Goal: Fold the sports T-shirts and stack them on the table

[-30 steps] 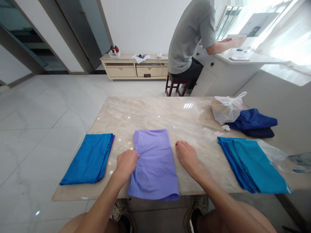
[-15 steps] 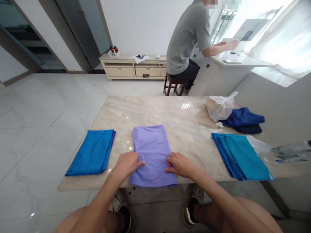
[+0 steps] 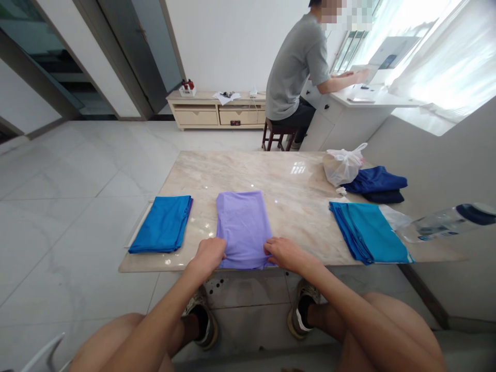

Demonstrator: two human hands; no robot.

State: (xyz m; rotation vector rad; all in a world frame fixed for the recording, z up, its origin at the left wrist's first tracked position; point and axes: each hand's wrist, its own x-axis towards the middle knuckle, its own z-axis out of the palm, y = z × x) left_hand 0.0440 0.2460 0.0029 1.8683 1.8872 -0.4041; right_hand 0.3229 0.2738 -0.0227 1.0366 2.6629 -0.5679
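Observation:
A folded lavender cloth lies flat at the near edge of the marble table. My left hand grips its near left corner, and my right hand has its fingers on the near right corner. The hands hide those corners. To the left lies a folded bright blue cloth, apart from the lavender one. To the right lies a stack of folded teal cloths.
Behind the teal stack are a white plastic bag and dark navy clothing. A clear plastic bottle shows at right. A seated person works at a white desk beyond the table.
My right hand has moved from the bare marble onto the cloth's near right corner. The whole scene looks smaller and farther away, as the camera has shifted.

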